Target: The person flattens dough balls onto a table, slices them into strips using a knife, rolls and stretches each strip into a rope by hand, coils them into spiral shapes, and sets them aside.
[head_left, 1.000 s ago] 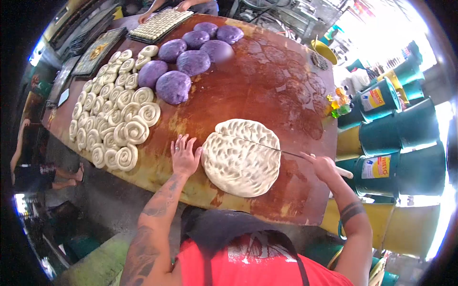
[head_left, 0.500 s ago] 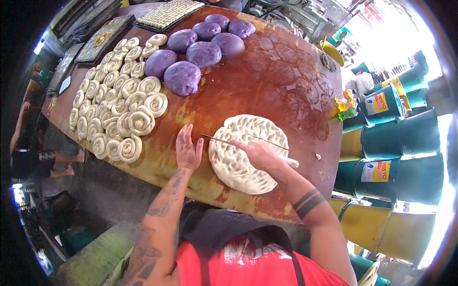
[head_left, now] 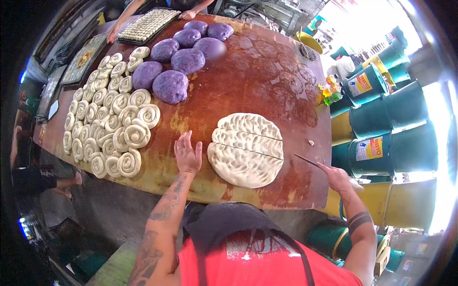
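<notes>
A flat, round slab of pale dough [head_left: 243, 168], dimpled all over, lies on the brown table in front of me. Two roughly parallel cuts run across its upper half. To its right, my right hand [head_left: 338, 178] is closed round the handle of a knife [head_left: 307, 160], whose thin blade points up and left, apart from the dough. My left hand [head_left: 188, 153] is just left of the slab, fingers stretched out and holding nothing. Further left, many coiled dough rolls [head_left: 128, 162] sit close together. Purple dough balls [head_left: 170, 86] are grouped beyond them.
Another person's hands [head_left: 190, 14] are at the far edge, around a tray of small dough pieces [head_left: 149, 25]. Stacked green buckets [head_left: 394, 151] stand along the right side. Small colourful bottles [head_left: 332, 89] are by the table's right edge.
My right hand has swept the knife rightward off the dough, and a second cut now crosses the slab. My left hand stays open beside it. Another person's arms have appeared at the far tray.
</notes>
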A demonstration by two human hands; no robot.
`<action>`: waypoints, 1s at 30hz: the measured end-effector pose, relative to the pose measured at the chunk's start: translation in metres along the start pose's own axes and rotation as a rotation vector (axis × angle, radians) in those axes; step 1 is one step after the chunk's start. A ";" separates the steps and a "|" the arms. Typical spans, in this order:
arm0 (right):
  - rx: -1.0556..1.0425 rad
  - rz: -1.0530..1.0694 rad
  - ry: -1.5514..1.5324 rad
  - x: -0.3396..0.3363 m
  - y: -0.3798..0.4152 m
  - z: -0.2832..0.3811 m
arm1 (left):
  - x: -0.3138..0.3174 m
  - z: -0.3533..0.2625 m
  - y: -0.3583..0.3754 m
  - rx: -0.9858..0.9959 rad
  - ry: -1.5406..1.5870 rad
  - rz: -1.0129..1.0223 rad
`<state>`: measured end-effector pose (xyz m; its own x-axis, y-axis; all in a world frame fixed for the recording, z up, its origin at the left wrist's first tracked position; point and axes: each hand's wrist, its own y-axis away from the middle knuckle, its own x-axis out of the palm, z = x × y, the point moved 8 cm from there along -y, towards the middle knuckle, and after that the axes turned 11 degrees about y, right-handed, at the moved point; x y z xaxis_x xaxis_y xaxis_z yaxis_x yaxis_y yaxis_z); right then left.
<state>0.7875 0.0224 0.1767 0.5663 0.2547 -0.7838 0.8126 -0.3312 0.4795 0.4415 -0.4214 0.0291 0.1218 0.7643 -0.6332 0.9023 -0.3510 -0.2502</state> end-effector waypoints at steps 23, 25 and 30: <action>0.146 -0.029 -0.187 0.042 0.080 0.021 | -0.007 0.015 -0.001 -0.016 0.164 -0.017; 0.289 -0.078 -0.296 0.061 0.087 0.001 | -0.006 0.017 -0.001 -0.019 0.145 -0.018; 0.540 -0.136 -0.445 0.109 0.035 0.022 | 0.008 0.005 -0.007 0.002 -0.005 0.063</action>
<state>0.8746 0.0187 0.0996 0.2614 -0.0309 -0.9647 0.6255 -0.7558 0.1937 0.4337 -0.4159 0.0221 0.1761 0.7380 -0.6514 0.8921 -0.3994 -0.2113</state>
